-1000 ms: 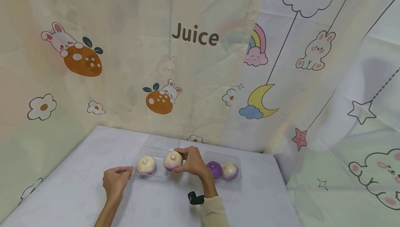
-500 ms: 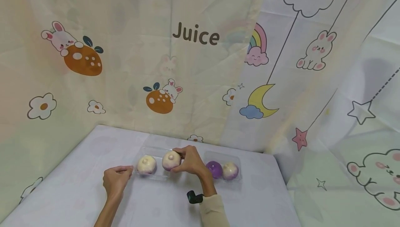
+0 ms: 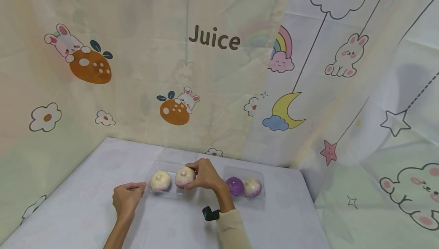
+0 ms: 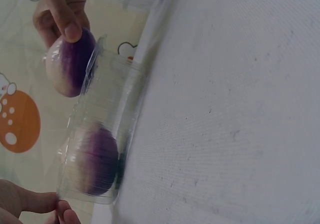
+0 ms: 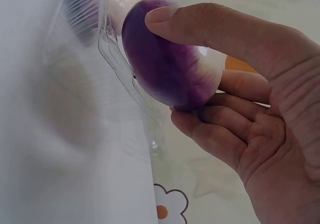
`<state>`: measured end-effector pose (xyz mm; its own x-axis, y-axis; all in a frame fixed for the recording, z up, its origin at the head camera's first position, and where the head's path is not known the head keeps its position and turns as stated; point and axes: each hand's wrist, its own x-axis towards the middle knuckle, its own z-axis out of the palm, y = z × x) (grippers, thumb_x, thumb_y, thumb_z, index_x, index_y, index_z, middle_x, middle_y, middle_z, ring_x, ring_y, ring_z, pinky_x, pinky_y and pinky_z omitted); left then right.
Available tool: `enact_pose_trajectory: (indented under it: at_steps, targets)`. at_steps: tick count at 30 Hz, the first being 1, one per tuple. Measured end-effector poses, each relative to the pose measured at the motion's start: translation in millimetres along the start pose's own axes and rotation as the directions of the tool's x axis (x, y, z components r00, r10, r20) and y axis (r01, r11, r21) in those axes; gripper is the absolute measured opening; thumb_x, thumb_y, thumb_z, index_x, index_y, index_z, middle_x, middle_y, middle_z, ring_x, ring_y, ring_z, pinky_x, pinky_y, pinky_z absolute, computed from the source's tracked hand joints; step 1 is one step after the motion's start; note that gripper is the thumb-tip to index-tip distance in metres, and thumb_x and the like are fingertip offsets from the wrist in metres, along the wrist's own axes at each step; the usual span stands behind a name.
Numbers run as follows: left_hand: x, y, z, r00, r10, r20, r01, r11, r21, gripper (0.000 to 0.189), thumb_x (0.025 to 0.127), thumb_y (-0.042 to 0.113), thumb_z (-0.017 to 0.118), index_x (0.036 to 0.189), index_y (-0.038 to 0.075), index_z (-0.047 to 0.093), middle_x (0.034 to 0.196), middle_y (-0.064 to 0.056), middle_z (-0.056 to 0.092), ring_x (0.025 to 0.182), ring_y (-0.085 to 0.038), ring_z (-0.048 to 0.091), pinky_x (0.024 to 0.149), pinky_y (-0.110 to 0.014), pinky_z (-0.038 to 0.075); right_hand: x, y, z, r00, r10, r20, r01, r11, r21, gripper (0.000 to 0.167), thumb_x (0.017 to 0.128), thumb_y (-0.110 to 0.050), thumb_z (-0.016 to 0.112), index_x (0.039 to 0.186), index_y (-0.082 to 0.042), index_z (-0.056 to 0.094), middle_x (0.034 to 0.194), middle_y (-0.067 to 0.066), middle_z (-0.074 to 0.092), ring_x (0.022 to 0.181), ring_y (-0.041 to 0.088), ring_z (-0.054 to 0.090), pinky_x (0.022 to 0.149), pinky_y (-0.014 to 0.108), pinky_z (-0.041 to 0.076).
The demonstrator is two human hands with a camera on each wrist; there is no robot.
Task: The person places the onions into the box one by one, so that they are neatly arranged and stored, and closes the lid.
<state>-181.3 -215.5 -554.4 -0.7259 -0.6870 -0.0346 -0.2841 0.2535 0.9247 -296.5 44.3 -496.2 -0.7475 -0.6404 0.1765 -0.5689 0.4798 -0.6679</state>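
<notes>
My right hand (image 3: 205,174) grips a round cream-and-purple turnip-like piece (image 3: 184,177) between thumb and fingers. In the left wrist view this held piece (image 4: 72,64) sits at the rim of the clear plastic tray (image 4: 107,99), over its end away from my left hand. A second turnip-like piece (image 3: 160,181), cream with a purple underside, lies in the tray's left part. My left hand (image 3: 127,197) pinches the tray's left edge between thumb and fingertips. From the right wrist, the held piece (image 5: 160,54) shows its purple side, thumb pressed on it.
Another clear tray (image 3: 245,172) stands to the right, holding a purple-side-up piece (image 3: 234,186) and a cream-and-purple one (image 3: 252,187). Both trays rest on a white table (image 3: 171,226). A printed cloth curtain (image 3: 219,73) hangs behind.
My right hand has moved slightly left with the turnip-like piece, closer to the one in the left tray. My left hand has stayed at the tray's edge.
</notes>
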Motion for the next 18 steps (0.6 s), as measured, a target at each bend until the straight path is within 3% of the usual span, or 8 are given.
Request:
enact_pose_trajectory:
  at_steps: [6,18]
  targets:
    - [-0.1,0.0,1.6,1.000,-0.010,-0.009,0.010,1.000,0.003,0.019,0.094,0.011,0.078,0.100,-0.007,0.082,0.071,-0.007,0.079,0.060,-0.016,0.071,0.052,-0.024,0.049,3.6,-2.4,0.2,1.000,-0.010,0.000,0.010,0.999,-0.031,0.081,0.061,-0.022,0.108,0.131,0.001,0.076,0.121,0.014,0.082,0.094,-0.001,0.069,0.087,0.015,0.058]
    - [0.8,-1.4,1.2,1.000,0.006,-0.008,-0.006,1.000,-0.001,0.020,0.094,0.011,0.079,0.100,-0.008,0.082,0.071,-0.008,0.079,0.061,-0.018,0.072,0.051,-0.024,0.049,10.6,-8.2,2.0,0.998,0.047,0.044,-0.043,0.997,-0.069,0.079,0.062,-0.025,0.109,0.130,0.000,0.077,0.119,0.009,0.084,0.092,-0.001,0.066,0.087,0.017,0.058]
